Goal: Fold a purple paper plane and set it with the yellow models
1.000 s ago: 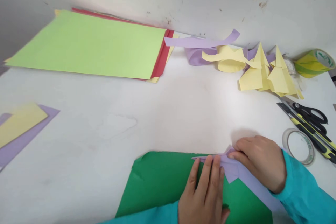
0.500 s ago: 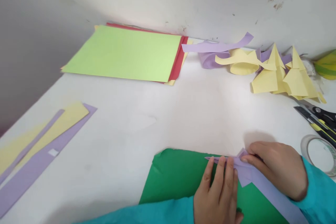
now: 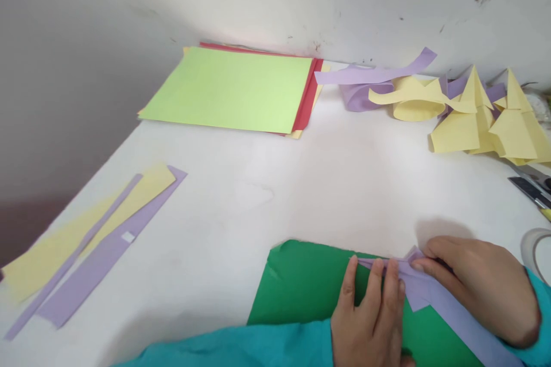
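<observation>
A folded purple paper [image 3: 460, 321] lies over a green sheet [image 3: 310, 287] at the front of the table, with a narrow pointed end to the left and a wide strip running down to the right. My left hand [image 3: 370, 315] rests on it with fingers stretched out, their tips pressing the narrow folded end flat. Just to the right, my right hand [image 3: 482, 281] pinches the paper between thumb and fingers near a small raised corner. The palm side of that hand is hidden.
Light green sheets [image 3: 228, 89] over red ones are stacked at the back. Purple and yellow strips [image 3: 90, 281] lie left. Yellow folded cones [image 3: 460, 126], a yellow paper ring [image 3: 419, 110] and a purple ring [image 3: 361, 97] stand back right. A cutter [image 3: 531, 190] and tape roll [image 3: 531, 246] sit right.
The view has swung slightly left, so everything sits farther right in the picture. Both hands keep their places on the purple paper, the left fingers slightly more spread.
</observation>
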### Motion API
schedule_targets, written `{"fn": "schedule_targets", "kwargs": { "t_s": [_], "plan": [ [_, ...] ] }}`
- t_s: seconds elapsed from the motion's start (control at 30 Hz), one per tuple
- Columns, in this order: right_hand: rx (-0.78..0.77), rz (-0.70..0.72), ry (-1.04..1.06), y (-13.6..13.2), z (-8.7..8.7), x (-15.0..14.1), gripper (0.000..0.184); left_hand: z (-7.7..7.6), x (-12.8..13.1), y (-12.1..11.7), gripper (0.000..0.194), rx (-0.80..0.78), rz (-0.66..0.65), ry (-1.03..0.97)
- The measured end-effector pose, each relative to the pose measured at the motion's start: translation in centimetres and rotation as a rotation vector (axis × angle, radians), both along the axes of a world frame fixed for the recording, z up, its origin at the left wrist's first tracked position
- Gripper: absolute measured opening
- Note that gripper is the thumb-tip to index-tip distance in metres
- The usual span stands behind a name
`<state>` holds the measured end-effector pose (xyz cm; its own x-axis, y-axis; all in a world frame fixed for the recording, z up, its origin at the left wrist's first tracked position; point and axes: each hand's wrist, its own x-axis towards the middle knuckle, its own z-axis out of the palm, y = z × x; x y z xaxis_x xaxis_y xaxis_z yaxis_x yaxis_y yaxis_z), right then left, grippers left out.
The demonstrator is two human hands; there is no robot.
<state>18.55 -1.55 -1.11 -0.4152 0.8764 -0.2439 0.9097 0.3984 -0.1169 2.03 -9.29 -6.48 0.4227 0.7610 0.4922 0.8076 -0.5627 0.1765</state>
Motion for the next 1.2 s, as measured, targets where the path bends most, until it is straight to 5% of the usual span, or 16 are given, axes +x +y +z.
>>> {"fn": "schedule_targets", "kwargs": {
  "t_s": [1.2],
  "plan": [
    [-0.072, -0.005, 0.013, 0.15, -0.08, 0.37, 0.029, 0.35, 0.48, 0.24, 0.033, -0.002, 0.036, -0.019]
  ]
}}
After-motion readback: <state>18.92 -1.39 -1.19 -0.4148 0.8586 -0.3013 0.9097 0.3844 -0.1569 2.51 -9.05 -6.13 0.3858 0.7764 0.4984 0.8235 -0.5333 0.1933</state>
